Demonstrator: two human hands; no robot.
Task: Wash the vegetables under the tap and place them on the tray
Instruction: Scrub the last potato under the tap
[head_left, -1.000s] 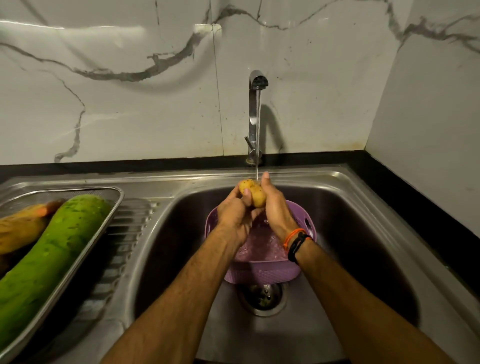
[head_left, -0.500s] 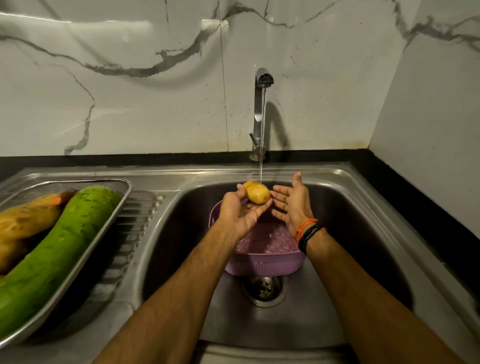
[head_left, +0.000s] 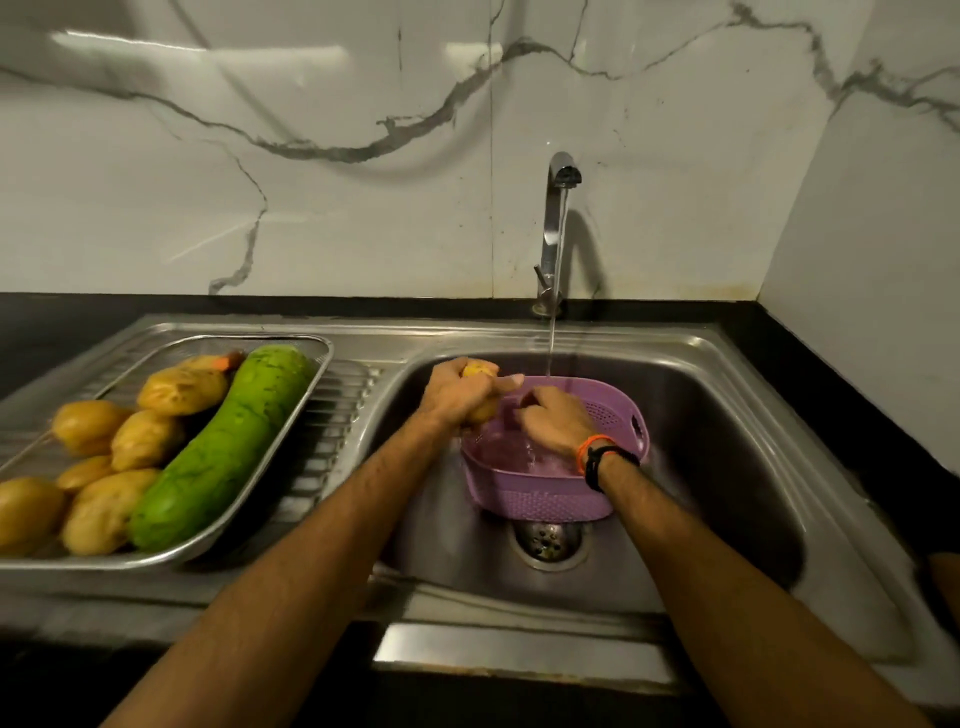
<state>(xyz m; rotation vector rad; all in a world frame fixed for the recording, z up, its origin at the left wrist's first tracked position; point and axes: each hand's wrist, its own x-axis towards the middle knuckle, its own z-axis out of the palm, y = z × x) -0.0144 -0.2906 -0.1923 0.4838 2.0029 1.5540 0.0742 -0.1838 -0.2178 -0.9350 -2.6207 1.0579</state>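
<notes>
Left hand (head_left: 457, 392) closed around smooth yellow potato (head_left: 479, 371), held over left rim of perforated purple plastic basket (head_left: 540, 499) in steel sink (head_left: 727, 415). Right hand (head_left: 556, 423) curled inside basket (contents of fingers: cannot tell). Thin stream fell from chrome tap (head_left: 558, 208) into basket. Steel tray (head_left: 311, 415) on ribbed drainboard carried oval potatoes (head_left: 145, 439) and long mottled green gourd (head_left: 223, 452).

- White marble-look wall panels (head_left: 363, 208) with grey veins cover the back wall; a vertical seam runs down near the middle.
- A second, matching panel (head_left: 872, 208) forms the right-hand wall, meeting the back wall at a corner.
- A black countertop strip (head_left: 156, 306) runs along the foot of both walls.
- Soft bright reflections streak the glossy upper left of the back wall.
</notes>
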